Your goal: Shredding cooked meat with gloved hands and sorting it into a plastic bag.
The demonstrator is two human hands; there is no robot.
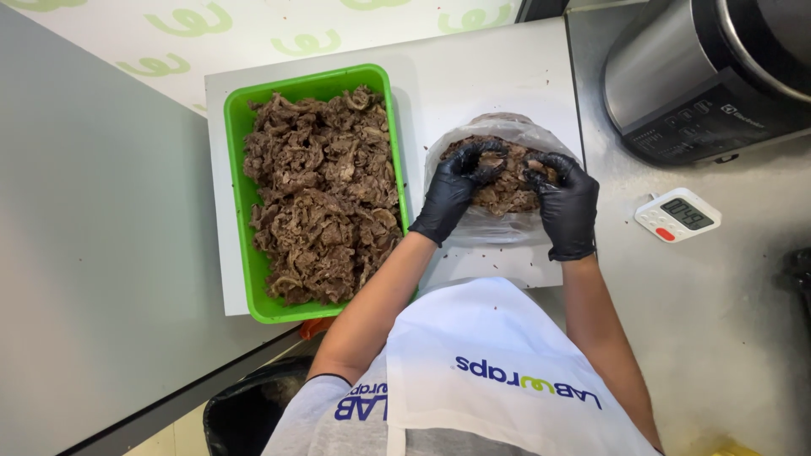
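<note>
Near the bench's left edge we see a green tray (239,211) heaped with shredded cooked meat (321,194). Just right of it sits a clear plastic bag (498,226) of the same meat. Our left hand (452,192) and right hand (564,203), in black gloves, each have their grip curled into the meat inside. A white digital timer (677,214) and a steel cooker (701,76) stand toward the right edge.
</note>
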